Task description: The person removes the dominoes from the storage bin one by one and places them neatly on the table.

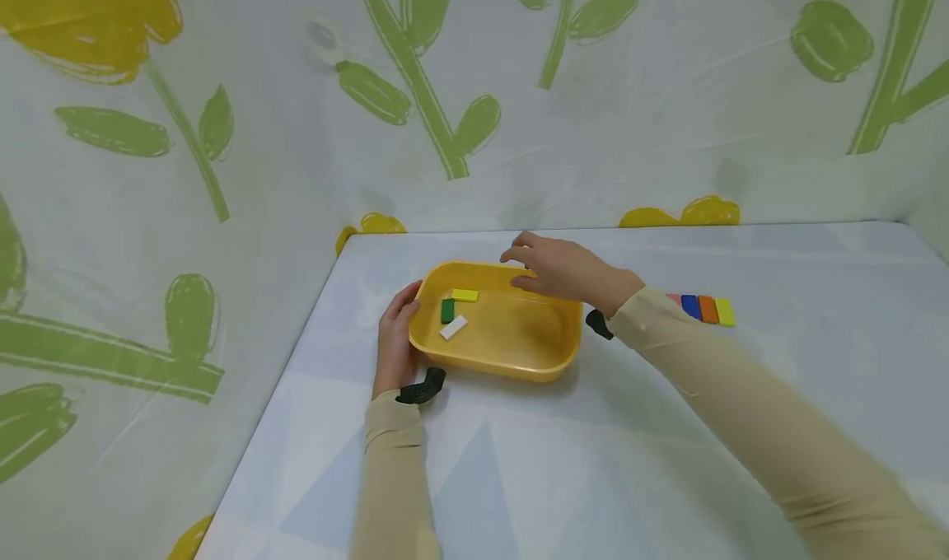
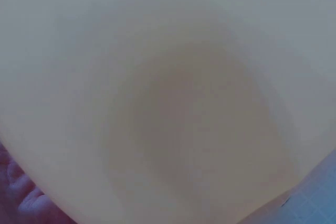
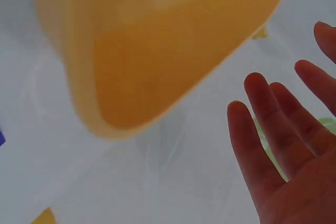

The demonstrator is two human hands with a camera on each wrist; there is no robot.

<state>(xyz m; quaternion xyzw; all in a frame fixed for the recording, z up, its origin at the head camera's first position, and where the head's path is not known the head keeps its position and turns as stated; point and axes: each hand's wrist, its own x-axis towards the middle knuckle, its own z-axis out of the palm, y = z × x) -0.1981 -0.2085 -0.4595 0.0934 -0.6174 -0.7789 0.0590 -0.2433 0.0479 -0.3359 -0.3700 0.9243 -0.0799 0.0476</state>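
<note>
A yellow plastic tub is in the middle of the head view. Inside, toward its left end, lie a yellow block, a dark green block and a white block. My left hand holds the tub's left end from outside; part of its grip is hidden. In the left wrist view the blurred tub wall fills most of the picture. Over the tub's far right rim hovers my right hand, its fingers spread. The right wrist view shows this hand holding nothing, apart from the tub.
Right of the tub, a row of small blocks lies side by side: pink, blue, orange and yellow. My right sleeve partly covers the row. A leaf-patterned wall cloth rises behind the table.
</note>
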